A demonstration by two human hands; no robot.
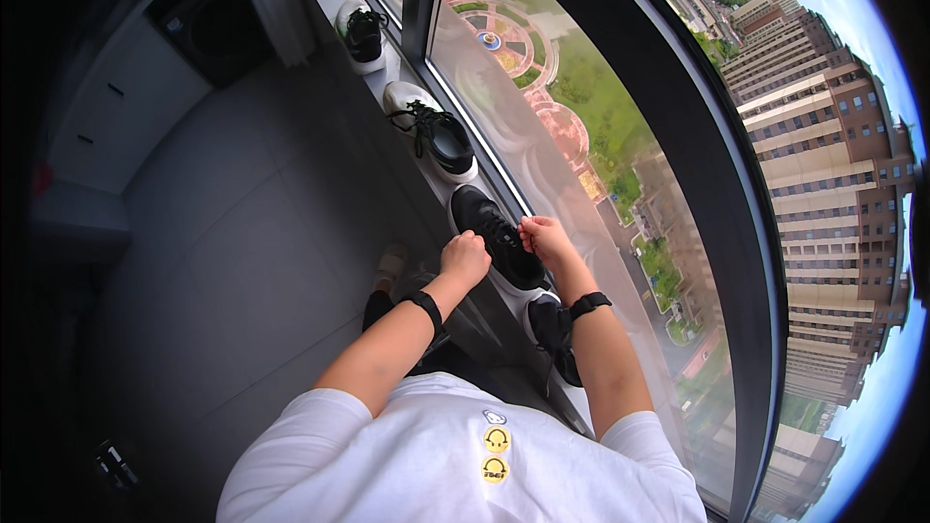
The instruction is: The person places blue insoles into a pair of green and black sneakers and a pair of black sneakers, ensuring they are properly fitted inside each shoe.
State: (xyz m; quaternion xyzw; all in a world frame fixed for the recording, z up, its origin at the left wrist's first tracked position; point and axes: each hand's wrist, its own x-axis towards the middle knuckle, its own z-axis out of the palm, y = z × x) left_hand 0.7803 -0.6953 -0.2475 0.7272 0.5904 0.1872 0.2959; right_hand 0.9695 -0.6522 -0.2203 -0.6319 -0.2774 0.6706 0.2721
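Observation:
A black lace-up sneaker (pixel 498 236) with a white sole stands on the window ledge between my two hands. My left hand (pixel 466 259) is closed on the room side of its laces. On the window side, my right hand (pixel 545 238) has its fingers pinched together beside the lacing. Both hands appear to grip the black shoelace ends, though the thin lace is hard to make out against the shoe. Farther along the ledge are a white-and-black sneaker (pixel 432 132) and another white-and-black sneaker (pixel 361 33). Nearer my body, a dark sneaker (pixel 550 327) lies partly behind my right forearm.
The narrow white ledge (pixel 581 401) runs along a dark window frame (pixel 755 232); buildings and greenery show beyond the glass. To the left lie a grey tiled floor (pixel 240 232), white cabinets (pixel 102 116) and a dark front-loading appliance (pixel 218 29). A pale curtain (pixel 272 0) hangs beside the ledge.

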